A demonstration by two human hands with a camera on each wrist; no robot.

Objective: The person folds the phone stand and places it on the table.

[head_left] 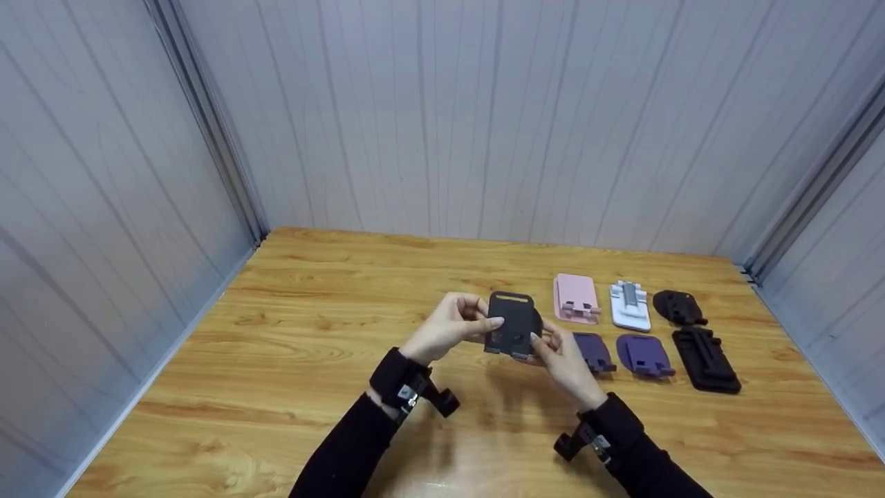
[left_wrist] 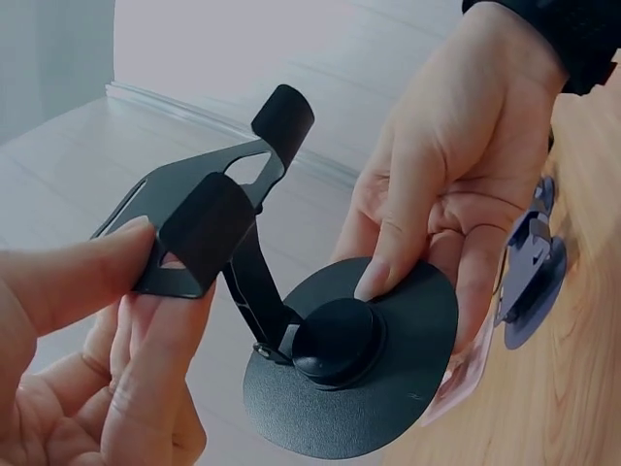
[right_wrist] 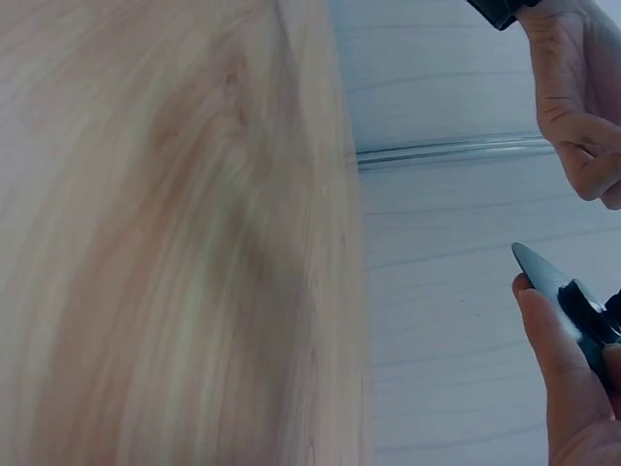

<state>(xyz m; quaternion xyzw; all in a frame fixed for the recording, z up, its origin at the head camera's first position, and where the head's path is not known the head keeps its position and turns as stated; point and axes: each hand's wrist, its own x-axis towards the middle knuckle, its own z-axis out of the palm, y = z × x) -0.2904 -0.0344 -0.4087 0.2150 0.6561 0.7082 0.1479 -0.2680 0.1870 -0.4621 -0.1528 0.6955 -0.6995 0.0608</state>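
Observation:
A black phone stand point(head_left: 513, 319) is held up over the wooden table between both hands. Its slotted plate with two curled lips connects through a hinged arm to a round base point(left_wrist: 408, 388), and the arm is unfolded in the left wrist view. My left hand point(head_left: 451, 325) pinches the plate by its edge, thumb point(left_wrist: 97, 254) on one face and fingers behind. My right hand point(head_left: 568, 365) grips the round base, its thumb lying on the disc beside the hinge knob point(left_wrist: 338, 340). In the right wrist view the base appears edge-on in the right hand point(right_wrist: 572, 408).
Right of the hands, several folded phone stands lie in two rows: pink point(head_left: 574, 290), white point(head_left: 630, 319) and black round point(head_left: 674, 304) behind, purple ones point(head_left: 641, 351) and a black rectangular one point(head_left: 706, 361) in front. Pale panel walls point(head_left: 456, 124) enclose the table point(head_left: 311, 297).

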